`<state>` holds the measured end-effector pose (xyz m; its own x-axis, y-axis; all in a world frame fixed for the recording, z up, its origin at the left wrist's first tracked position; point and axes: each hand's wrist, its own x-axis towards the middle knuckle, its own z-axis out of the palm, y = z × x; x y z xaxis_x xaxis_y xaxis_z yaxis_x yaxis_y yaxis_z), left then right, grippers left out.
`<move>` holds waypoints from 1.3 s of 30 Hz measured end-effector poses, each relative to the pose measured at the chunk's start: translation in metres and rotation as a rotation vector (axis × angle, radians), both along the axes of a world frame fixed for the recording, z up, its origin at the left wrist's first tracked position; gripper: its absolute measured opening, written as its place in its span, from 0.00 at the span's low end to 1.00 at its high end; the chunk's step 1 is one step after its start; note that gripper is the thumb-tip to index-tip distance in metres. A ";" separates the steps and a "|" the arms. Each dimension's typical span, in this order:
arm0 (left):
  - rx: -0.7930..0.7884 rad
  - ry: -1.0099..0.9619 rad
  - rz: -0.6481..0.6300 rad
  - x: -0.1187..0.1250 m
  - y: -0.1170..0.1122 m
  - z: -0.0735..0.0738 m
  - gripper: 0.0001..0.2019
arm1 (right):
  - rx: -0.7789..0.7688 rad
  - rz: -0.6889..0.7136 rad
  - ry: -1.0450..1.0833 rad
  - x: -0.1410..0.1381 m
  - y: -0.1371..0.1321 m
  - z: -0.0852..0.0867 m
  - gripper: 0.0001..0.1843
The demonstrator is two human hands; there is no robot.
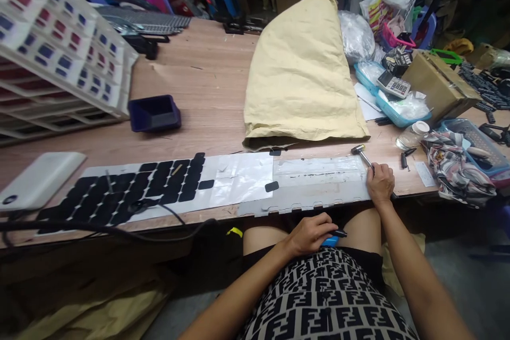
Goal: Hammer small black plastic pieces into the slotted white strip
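Right hand (381, 185) grips hammer (365, 159); left hand (313, 235) pinches 1 black piece (340, 233), possibly plastic, best steadied before any blow.

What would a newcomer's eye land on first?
Probably the big yellow sack on the table, upper middle. Next, the rows of black pieces on the white sheet at left. Then the right hand, gripping a hammer right of centre; the left hand holds a black object above the lap.

Single head-worn view; looks forward and down, close over the hands (309, 236); table (207, 82) beyond.
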<state>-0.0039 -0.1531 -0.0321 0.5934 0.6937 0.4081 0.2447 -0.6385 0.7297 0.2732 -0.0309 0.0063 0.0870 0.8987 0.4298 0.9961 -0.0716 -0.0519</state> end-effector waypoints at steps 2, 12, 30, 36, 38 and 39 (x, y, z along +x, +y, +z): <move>-0.030 0.120 0.065 0.002 -0.009 -0.015 0.14 | 0.012 0.003 0.006 0.000 0.000 0.000 0.13; 0.023 0.239 0.425 -0.021 0.053 0.026 0.14 | 0.036 0.016 0.022 -0.002 0.000 0.001 0.13; -0.580 0.429 1.479 -0.090 0.220 0.056 0.09 | -0.030 0.010 0.031 -0.004 -0.004 0.003 0.13; -0.373 0.367 1.036 -0.060 0.147 0.057 0.14 | -0.018 0.016 0.031 -0.004 -0.003 0.001 0.13; -0.299 0.352 0.826 -0.046 0.133 0.053 0.12 | -0.004 0.011 0.017 -0.004 -0.003 0.001 0.13; -0.269 0.352 0.745 -0.040 0.130 0.051 0.11 | 0.000 0.008 0.011 -0.004 -0.003 0.001 0.13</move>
